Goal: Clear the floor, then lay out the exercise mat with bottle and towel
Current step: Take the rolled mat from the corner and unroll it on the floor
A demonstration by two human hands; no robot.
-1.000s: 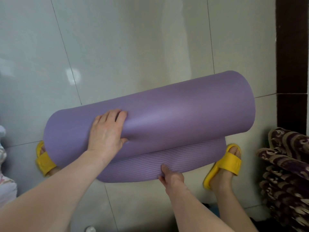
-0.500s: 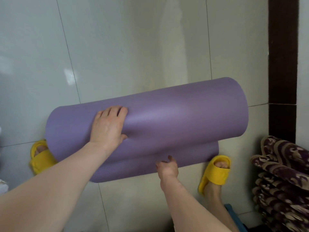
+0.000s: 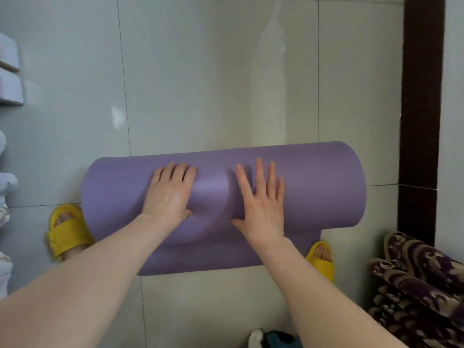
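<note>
Both hands, left hand [image 3: 168, 197] and right hand [image 3: 261, 204], are pressing spread-fingered on the rolled purple mat [image 3: 326, 187] mid-frame.

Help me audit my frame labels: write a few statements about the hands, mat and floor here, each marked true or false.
1. The left hand and right hand both lie open on the rolled purple mat. True.
2. The mat is fully unrolled on the floor. False: most is rolled; only a short strip lies flat by the feet.
3. The person wears yellow slippers, one near each mat end. True.
4. The right hand pinches the mat's loose edge. False: its fingers are spread on top of the roll.
5. Some patterned fabric lies at the lower right. True.
</note>
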